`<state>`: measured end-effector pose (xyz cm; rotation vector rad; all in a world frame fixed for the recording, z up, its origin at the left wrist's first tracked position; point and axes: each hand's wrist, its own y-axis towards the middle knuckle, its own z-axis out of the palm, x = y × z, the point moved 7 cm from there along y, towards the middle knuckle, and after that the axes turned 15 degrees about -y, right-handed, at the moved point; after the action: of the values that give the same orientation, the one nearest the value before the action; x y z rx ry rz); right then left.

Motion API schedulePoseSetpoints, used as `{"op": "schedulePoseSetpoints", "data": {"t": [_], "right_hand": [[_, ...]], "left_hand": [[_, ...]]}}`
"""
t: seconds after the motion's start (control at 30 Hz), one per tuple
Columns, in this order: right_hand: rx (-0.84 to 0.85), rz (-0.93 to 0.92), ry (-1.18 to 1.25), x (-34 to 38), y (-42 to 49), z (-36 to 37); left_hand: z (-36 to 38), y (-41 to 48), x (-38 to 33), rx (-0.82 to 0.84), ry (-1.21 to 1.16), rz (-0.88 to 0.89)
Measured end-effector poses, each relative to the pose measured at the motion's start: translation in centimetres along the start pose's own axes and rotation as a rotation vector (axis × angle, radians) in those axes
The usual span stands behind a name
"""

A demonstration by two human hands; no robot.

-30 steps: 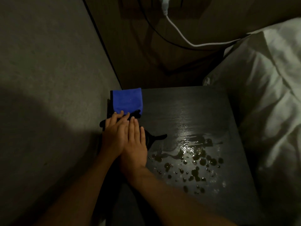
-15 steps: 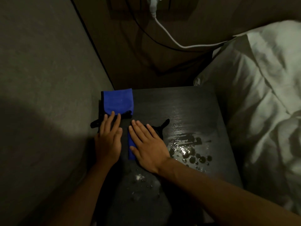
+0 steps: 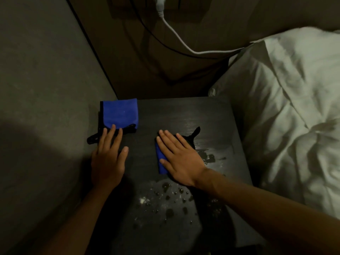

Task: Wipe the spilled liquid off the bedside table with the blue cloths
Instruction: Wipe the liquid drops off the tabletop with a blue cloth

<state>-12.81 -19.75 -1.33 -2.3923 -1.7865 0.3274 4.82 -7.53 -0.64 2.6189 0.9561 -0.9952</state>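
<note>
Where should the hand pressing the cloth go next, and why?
Probably slide the right hand and its blue cloth sideways toward the bed, over the puddle: the cloth lies flat under the palm beside that wet patch. Droplets nearer the front edge come after.

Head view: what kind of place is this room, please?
Most likely a bedroom: white bedding lies at the right, a dark bedside table stands beside it in the wall corner, and a white charger cable runs from a wall socket above.
</note>
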Motion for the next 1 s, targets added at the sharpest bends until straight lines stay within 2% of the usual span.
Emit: {"op": "schedulePoseSetpoints", "data": {"t": [0.57, 1.0], "right_hand": [[0.082, 0.252, -0.008, -11.5, -6.2, 2.5], [0.052, 0.658, 0.129, -13.1, -8.9, 4.2]], "left_hand": [[0.3, 0.0, 0.4, 0.000, 0.044, 0.037], [0.0, -0.2, 0.5, -0.020, 0.049, 0.032]]}}
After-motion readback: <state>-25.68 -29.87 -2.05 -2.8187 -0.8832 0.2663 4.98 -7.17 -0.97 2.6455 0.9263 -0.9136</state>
